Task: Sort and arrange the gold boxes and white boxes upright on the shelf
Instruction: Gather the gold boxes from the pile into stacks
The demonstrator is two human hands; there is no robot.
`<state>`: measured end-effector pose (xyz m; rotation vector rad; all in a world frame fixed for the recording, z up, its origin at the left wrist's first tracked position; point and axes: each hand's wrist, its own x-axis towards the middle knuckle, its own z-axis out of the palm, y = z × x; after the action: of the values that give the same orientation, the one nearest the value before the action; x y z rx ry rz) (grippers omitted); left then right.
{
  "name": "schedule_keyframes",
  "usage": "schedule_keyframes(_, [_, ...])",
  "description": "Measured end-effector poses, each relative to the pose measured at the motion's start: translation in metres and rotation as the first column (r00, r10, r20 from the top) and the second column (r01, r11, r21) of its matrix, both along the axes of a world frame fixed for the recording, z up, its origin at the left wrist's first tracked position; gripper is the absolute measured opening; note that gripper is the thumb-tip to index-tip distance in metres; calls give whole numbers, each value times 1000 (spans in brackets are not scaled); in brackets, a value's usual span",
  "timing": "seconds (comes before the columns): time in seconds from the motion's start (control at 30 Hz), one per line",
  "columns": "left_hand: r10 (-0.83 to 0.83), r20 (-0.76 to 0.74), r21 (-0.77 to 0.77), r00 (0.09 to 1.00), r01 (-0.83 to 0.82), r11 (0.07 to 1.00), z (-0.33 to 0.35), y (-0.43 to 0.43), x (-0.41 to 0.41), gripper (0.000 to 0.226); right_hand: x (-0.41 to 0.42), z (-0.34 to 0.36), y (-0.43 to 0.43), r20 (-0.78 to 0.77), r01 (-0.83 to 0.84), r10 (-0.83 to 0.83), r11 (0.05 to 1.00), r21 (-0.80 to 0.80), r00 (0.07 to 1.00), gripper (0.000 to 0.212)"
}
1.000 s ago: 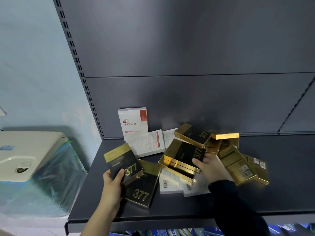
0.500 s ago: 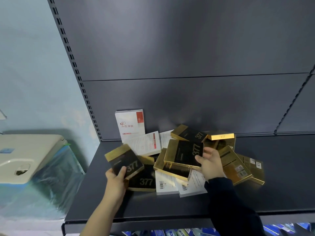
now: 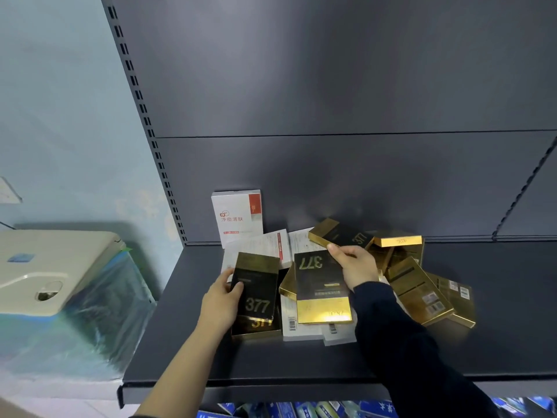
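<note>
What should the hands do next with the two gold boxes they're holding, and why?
Probably the left hand should stand its gold box upright on the bare shelf. The right hand also grips a second gold box, upside down, and only one white box stands; the others lie heaped.

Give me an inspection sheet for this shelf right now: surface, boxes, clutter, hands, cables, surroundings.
Surface: dark shelf, boxes heaped mid-shelf.
Job's things: upright white box against the back panel; flat white boxes in the heap; gold boxes piled at odd angles.
Clutter: nothing seen.
Hands: left hand grips the left box; right hand grips the right box, its 377 upside down.
Cables: nothing seen.
Surroundings: beige machine and plastic sheet to the left; blue packs below.
</note>
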<state>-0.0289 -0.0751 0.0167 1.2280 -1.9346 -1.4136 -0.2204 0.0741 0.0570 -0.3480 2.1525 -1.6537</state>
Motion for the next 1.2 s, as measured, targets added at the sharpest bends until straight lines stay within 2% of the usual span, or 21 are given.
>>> schedule_keyframes(0.13, [7, -57, 130, 998, 1, 991, -5, -2, 8, 28, 7, -5, -17, 74, -48, 47, 999, 7, 996, 21])
schedule_keyframes(0.23, [76, -105, 183, 992, -56, 982, -13, -4, 18, 16, 17, -13, -25, 38, -66, 64, 997, 46, 997, 13])
schedule_keyframes(0.27, [77, -72, 160, 994, -65, 985, -17, -6, 20, 17, 20, -14, -28, 12, -82, 81, 994, 72, 997, 10])
schedule_keyframes(0.33, [62, 103, -36, 993, -58, 998, -24, -9, 21, 37, 31, -11, -33, -25, -113, 117, 987, 110, 993, 7])
schedule_keyframes(0.4, [157, 202, -262, 967, -101, 960, -22, -1, 21, 54, 41, -10, -36, -42, -126, 130, 987, 95, 991, 16])
schedule_keyframes(0.47, [171, 112, -429, 979, -108, 897, -12, 17, 20, 66, 47, -11, -36, -31, -114, 115, 993, 41, 993, 21])
schedule_keyframes(0.53, [-3, 76, -511, 997, 42, 858, -5, 37, 18, 73, 49, -13, -33, 31, -85, 86, 996, -28, 996, 18])
schedule_keyframes(0.57, [-138, 131, -529, 982, 187, 828, -3, 45, 15, 76, 47, -13, -32, 51, -64, 67, 996, -54, 996, 15])
schedule_keyframes(0.63, [-344, 344, -539, 874, 484, 690, -2, 58, 7, 85, 40, -14, -28, -6, -6, 5, 999, -33, 1000, 9])
schedule_keyframes(0.7, [-409, 501, -530, 763, 644, 552, -5, 67, -1, 96, 28, -12, -21, -196, 88, -54, 982, 169, 979, 20])
schedule_keyframes(0.77, [-435, 556, -538, 708, 706, 461, -7, 74, -5, 104, 18, -11, -12, -329, 192, -57, 898, 395, 943, 41])
schedule_keyframes(0.8, [-431, 573, -550, 697, 717, 429, -10, 75, -6, 103, 13, -11, -7, -315, 196, -53, 873, 446, 948, 49])
schedule_keyframes(0.9, [-376, 554, -681, 743, 664, 308, -24, 78, -5, 81, 5, -12, 2, -167, 104, -37, 906, 410, 985, 64])
schedule_keyframes(0.97, [-400, 504, -739, 766, 622, 260, -30, 76, -2, 68, 3, -14, 4, -152, 75, -20, 928, 364, 988, 64])
schedule_keyframes(1.03, [-476, 362, -805, 802, 526, 275, -27, 74, 1, 59, 0, -17, 4, -127, 54, -18, 957, 284, 992, 55])
schedule_keyframes(1.07, [-514, 263, -824, 817, 467, 321, -21, 73, 4, 56, 0, -17, 4, -105, 54, -30, 969, 240, 994, 50])
schedule_keyframes(1.13, [-526, -4, -794, 850, 317, 519, -3, 72, 8, 53, -4, -16, 6, -81, 67, -52, 980, 189, 995, 41])
schedule_keyframes(1.2, [-417, -253, -712, 873, 124, 692, 16, 71, 12, 52, -6, -10, 9, -41, 106, -102, 987, 117, 994, 43])
